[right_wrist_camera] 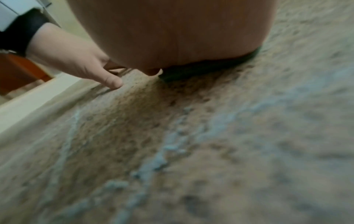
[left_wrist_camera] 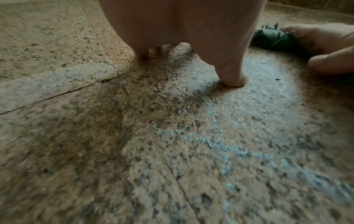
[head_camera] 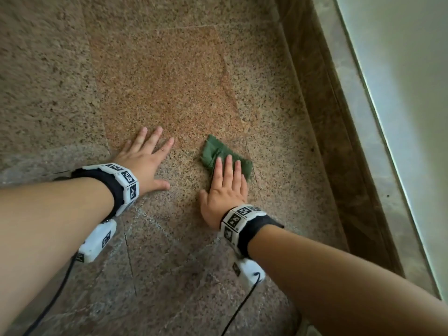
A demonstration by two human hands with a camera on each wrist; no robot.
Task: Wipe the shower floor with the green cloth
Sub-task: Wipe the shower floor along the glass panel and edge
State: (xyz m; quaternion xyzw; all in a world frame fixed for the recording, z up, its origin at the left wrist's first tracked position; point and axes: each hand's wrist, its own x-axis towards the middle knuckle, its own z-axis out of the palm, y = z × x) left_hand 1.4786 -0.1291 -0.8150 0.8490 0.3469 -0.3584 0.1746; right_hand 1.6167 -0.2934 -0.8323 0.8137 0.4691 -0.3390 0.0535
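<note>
The small dark green cloth with pinked edges [head_camera: 226,157] lies just right of centre in the head view, rumpled on the speckled tan granite shower floor [head_camera: 169,76]. It looks soft, light and limp, likely to bunch or slide unless pressed from above, so a flat palm over its middle should suit better than a pinch at an edge. The right hand [head_camera: 224,190] does that: fingers straight and together, resting on the cloth's near half, gripping nothing. The left hand [head_camera: 145,158] lies spread on bare floor beside it, apparently bracing; the wrist views are blurred.
</note>
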